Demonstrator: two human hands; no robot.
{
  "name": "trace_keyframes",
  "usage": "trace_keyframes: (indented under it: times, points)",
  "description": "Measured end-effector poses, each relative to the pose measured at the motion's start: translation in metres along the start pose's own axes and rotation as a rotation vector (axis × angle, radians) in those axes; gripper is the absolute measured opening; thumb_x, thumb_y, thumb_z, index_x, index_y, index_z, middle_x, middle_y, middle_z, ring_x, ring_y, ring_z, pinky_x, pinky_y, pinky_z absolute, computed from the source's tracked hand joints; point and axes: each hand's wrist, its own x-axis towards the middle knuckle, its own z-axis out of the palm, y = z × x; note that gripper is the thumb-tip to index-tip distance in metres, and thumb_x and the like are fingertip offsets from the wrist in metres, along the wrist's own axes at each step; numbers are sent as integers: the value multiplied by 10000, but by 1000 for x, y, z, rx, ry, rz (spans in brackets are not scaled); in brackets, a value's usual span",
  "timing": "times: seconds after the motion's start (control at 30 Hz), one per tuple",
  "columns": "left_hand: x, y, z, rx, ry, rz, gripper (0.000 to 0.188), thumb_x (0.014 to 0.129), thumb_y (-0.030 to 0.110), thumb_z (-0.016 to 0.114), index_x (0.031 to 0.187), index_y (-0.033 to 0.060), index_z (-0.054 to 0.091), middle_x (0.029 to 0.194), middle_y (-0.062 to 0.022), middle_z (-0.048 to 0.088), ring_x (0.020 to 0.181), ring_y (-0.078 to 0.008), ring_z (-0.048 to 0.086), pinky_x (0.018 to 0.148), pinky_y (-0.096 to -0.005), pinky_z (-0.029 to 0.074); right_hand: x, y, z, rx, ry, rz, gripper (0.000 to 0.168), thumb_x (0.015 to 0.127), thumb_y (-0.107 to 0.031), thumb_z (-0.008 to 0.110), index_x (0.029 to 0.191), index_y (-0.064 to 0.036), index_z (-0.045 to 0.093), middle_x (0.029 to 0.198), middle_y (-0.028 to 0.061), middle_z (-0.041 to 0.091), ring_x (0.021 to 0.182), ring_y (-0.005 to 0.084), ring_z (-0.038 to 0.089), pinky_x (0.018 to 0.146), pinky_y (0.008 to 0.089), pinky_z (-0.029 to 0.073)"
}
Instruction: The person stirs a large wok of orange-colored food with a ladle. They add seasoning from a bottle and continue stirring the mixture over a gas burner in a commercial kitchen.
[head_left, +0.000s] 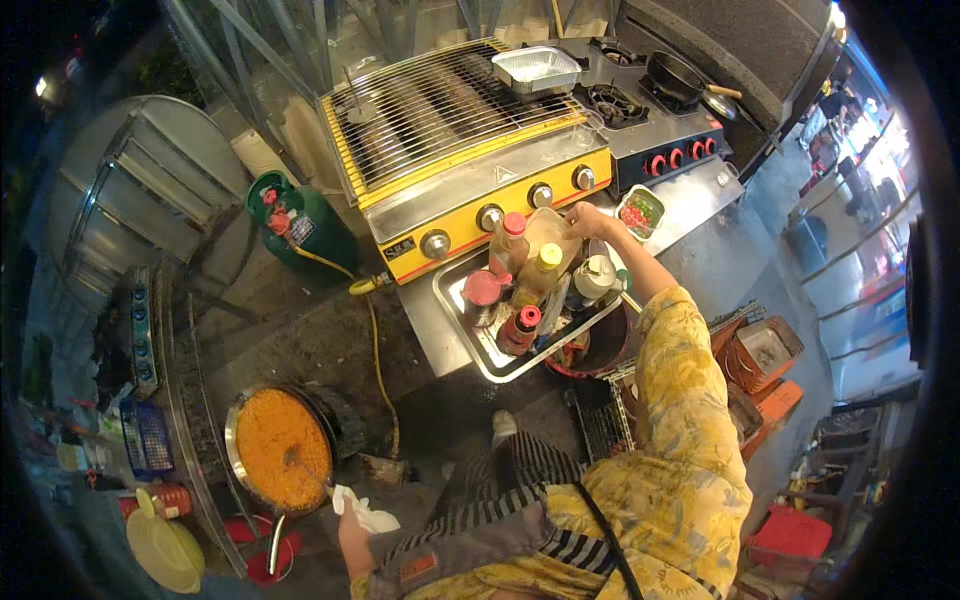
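Observation:
My left hand (352, 529), low in the view, closes around a white cloth or tissue (367, 511). A thin utensil handle (328, 490) runs from the cloth into a wide pan (232, 450) of orange, crumbly sauce-like food (281, 442). My right hand (587, 221) pinches the rim of a tan translucent container or bag (546, 231); which of these it is I cannot tell. Around it on a metal tray (491, 369) stand a red-capped bottle (510, 251), a yellow-capped bottle (541, 274), a dark sauce bottle (517, 334), a pink-lidded jar (481, 296) and a pale-lidded pot (595, 277).
Behind the tray is a yellow gas grill (450, 217) holding a foil pan (536, 69). A stove (667, 135) with a black wok (673, 79) adjoins it. Chopped red and green pieces fill a small dish (640, 212). A green gas cylinder (304, 229) stands left, its yellow hose (376, 367) crossing the floor.

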Motion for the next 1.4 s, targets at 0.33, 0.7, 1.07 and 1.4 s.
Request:
trace_keyframes:
  times: [0.33, 0.7, 1.07, 1.4]
  points:
    - [35, -2, 15, -368, -404, -85, 514, 743, 499, 455, 998, 54, 465, 901, -117, 508, 789, -289, 488, 686, -446, 416, 3, 2, -31, 61, 134, -140, 136, 523, -111, 572, 589, 7, 584, 509, 136, 527, 463, 163, 513, 457, 277, 410]
    - [23, 6, 29, 6, 187, -285, 642, 708, 555, 458, 1106, 57, 385, 1063, -122, 442, 881, -309, 464, 736, -471, 391, 29, -71, -134, 566, 123, -112, 98, 625, -34, 535, 630, 61, 560, 534, 101, 534, 456, 168, 525, 435, 272, 445]
    - [0, 13, 19, -203, -443, 0, 691, 720, 595, 370, 1188, 92, 306, 1145, -91, 391, 988, -349, 406, 792, -546, 325, 46, -126, -82, 646, 77, -130, 293, 767, -233, 522, 744, 58, 545, 570, 104, 556, 497, 143, 560, 447, 240, 456]
    - [-131, 41, 59, -153, -451, 206, 477, 790, 41, 340, 1243, -4, 199, 750, -80, 508, 527, -91, 401, 445, -210, 340, -184, 20, -30, 623, -88, 303, 586, 636, -56, 586, 1174, -31, 355, 829, 135, 554, 694, 163, 539, 467, 243, 480]
